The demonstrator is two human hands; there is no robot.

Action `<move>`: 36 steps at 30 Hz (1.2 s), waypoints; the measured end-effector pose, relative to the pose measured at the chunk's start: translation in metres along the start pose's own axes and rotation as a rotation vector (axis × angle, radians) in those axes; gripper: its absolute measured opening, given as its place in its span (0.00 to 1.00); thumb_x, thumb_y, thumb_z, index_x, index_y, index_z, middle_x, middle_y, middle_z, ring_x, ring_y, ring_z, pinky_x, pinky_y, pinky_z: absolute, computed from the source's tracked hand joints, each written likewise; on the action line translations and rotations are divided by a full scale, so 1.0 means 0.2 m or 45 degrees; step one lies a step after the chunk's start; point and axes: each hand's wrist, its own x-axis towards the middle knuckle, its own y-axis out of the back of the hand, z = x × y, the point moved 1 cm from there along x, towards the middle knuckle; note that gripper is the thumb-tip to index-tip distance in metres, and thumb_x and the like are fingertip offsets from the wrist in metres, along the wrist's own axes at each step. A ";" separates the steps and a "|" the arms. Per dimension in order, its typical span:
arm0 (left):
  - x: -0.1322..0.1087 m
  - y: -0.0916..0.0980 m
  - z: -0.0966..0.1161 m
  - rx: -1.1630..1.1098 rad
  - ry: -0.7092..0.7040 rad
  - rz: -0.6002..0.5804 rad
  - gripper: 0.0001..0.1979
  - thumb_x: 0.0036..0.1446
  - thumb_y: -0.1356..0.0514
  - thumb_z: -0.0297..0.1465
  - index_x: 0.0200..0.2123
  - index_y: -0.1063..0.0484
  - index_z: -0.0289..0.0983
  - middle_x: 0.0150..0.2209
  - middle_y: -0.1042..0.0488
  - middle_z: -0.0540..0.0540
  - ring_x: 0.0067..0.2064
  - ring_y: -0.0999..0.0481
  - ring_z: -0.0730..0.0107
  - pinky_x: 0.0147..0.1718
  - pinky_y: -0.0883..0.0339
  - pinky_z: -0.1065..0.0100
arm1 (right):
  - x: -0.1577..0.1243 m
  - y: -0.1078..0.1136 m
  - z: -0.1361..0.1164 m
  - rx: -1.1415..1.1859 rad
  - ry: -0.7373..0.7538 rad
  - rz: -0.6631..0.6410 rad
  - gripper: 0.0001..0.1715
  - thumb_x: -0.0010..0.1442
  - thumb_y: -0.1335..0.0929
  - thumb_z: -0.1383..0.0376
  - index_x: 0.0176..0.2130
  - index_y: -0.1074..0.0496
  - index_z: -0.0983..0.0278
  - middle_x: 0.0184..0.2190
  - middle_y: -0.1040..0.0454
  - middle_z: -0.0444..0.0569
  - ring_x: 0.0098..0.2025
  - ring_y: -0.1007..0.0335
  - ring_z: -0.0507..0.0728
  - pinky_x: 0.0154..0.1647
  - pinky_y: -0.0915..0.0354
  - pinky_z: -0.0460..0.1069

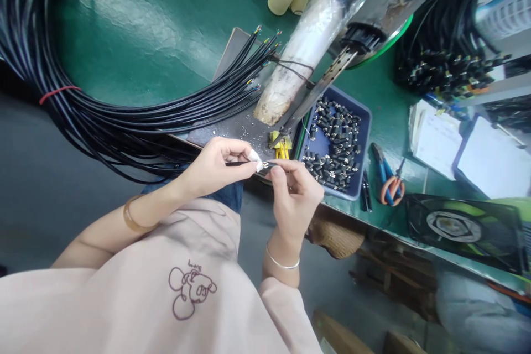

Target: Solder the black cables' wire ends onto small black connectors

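My left hand (222, 163) is closed on a black cable (236, 164), thumb and forefinger pinching it close to its end. White tape or a finger cover wraps the tip of that forefinger. Facing it, my right hand (296, 182) pinches a small black connector (271, 165) with pale metal pins. The cable end and the pins meet in the short gap between my fingertips; whether they touch I cannot tell. Just beyond my hands is a yellow clip-like piece (282, 146), near a soldering iron's perforated metal shaft (327, 74). A blue tray (365, 144) of similar black connectors stands to the right.
A large bundle of black cables (136, 113) with stripped coloured ends lies at the left. Overhead slants a wrapped duct (307, 44). Pliers (380, 171), scissors (392, 188), papers (435, 130) and a black fan (460, 227) occupy the right side of the green table (157, 27).
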 end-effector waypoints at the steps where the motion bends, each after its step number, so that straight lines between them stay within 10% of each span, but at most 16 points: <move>1: 0.00 0.00 0.00 0.014 -0.009 0.017 0.07 0.51 0.35 0.29 0.23 0.28 0.33 0.22 0.31 0.52 0.26 0.34 0.78 0.26 0.37 0.75 | 0.00 0.00 0.00 0.003 0.008 0.000 0.15 0.69 0.32 0.56 0.34 0.23 0.63 0.23 0.26 0.41 0.20 0.35 0.49 0.21 0.41 0.45; 14: 0.02 -0.01 0.00 0.076 -0.072 0.062 0.05 0.52 0.36 0.28 0.26 0.23 0.32 0.25 0.24 0.48 0.28 0.27 0.74 0.29 0.31 0.74 | 0.01 -0.01 0.03 0.047 0.111 0.045 0.06 0.68 0.30 0.62 0.38 0.22 0.61 0.25 0.25 0.40 0.20 0.35 0.46 0.21 0.40 0.43; 21: 0.04 -0.02 0.01 0.067 -0.076 0.161 0.03 0.49 0.34 0.27 0.26 0.23 0.33 0.27 0.21 0.47 0.31 0.23 0.73 0.35 0.27 0.73 | 0.01 -0.02 0.02 0.277 0.506 0.749 0.10 0.69 0.32 0.65 0.50 0.26 0.58 0.22 0.33 0.34 0.14 0.43 0.45 0.12 0.48 0.41; 26: 0.06 -0.03 0.03 0.050 -0.063 0.161 0.04 0.50 0.35 0.27 0.25 0.24 0.33 0.25 0.24 0.49 0.29 0.27 0.75 0.32 0.30 0.74 | 0.00 -0.05 0.03 0.069 0.412 0.556 0.11 0.67 0.31 0.72 0.48 0.27 0.60 0.34 0.18 0.42 0.32 0.17 0.52 0.32 0.21 0.47; 36: 0.08 -0.03 0.04 0.020 -0.066 0.155 0.03 0.51 0.37 0.26 0.26 0.24 0.32 0.25 0.25 0.49 0.28 0.29 0.77 0.30 0.33 0.75 | 0.04 -0.08 0.01 -0.140 0.488 0.398 0.08 0.62 0.27 0.73 0.37 0.27 0.62 0.40 0.17 0.48 0.41 0.18 0.53 0.42 0.20 0.49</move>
